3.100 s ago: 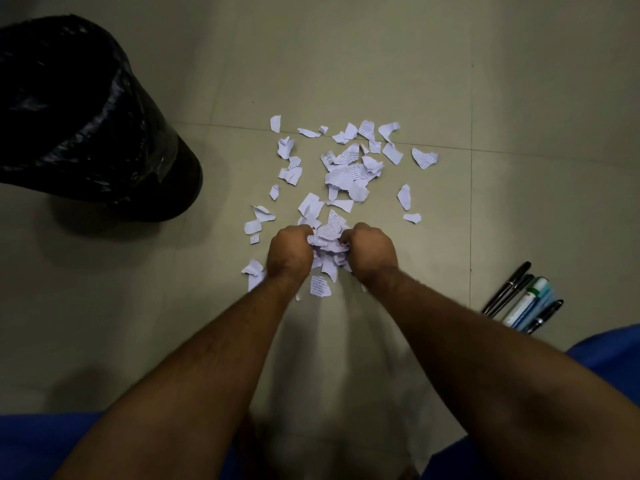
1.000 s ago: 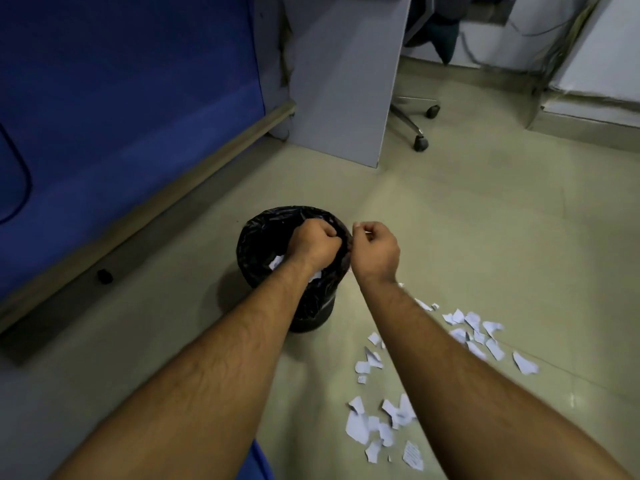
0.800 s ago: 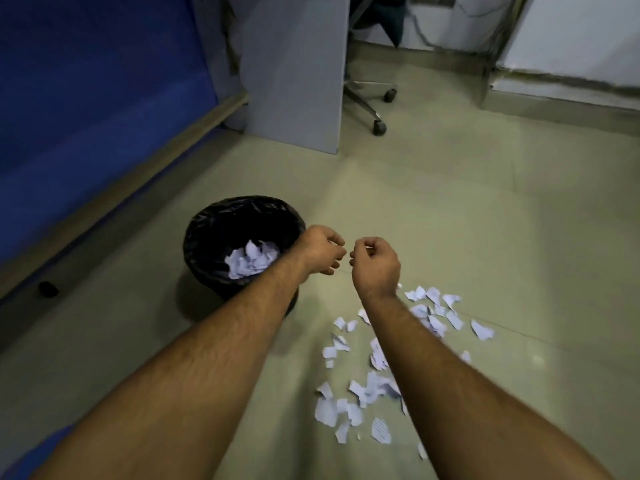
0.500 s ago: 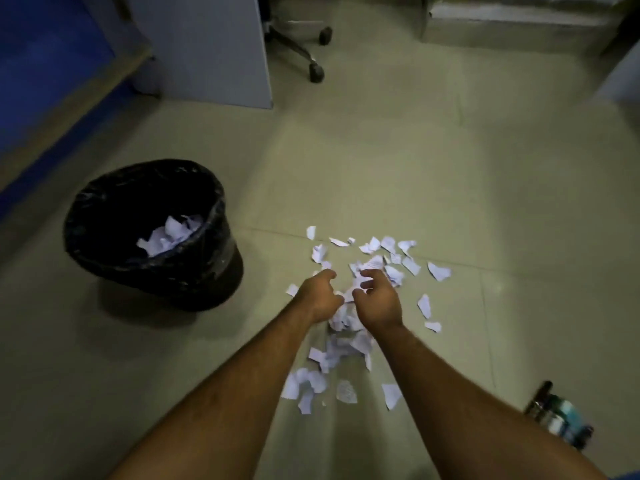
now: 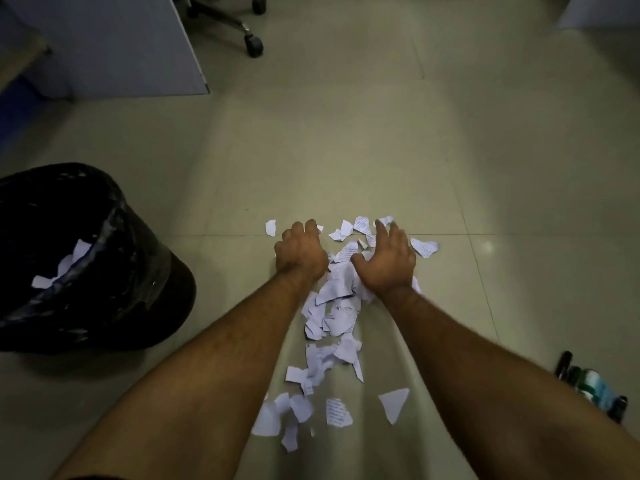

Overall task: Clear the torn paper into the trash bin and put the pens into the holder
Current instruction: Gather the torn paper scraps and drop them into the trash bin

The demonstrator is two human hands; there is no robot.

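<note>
Torn white paper scraps [image 5: 332,317] lie strewn on the tiled floor in a strip running toward me. My left hand [image 5: 300,252] rests on the far end of the pile, fingers curled down onto the scraps. My right hand [image 5: 386,261] lies beside it, fingers spread over the paper. Neither hand has lifted anything. At the left stands the black-lined trash bin [image 5: 114,271] with a few scraps inside. Several pens [image 5: 588,386] lie on the floor at the far right, partly hidden by my right forearm. No holder is in view.
A grey desk panel [image 5: 138,46] stands at the back left, with an office chair's wheeled base [image 5: 242,26] beside it. Pale floor tiles stretch beyond the paper.
After dropping paper into the bin, both hands swung back right and down to the pile. They now reach farther, onto its far end, and the right hand has spread its fingers.
</note>
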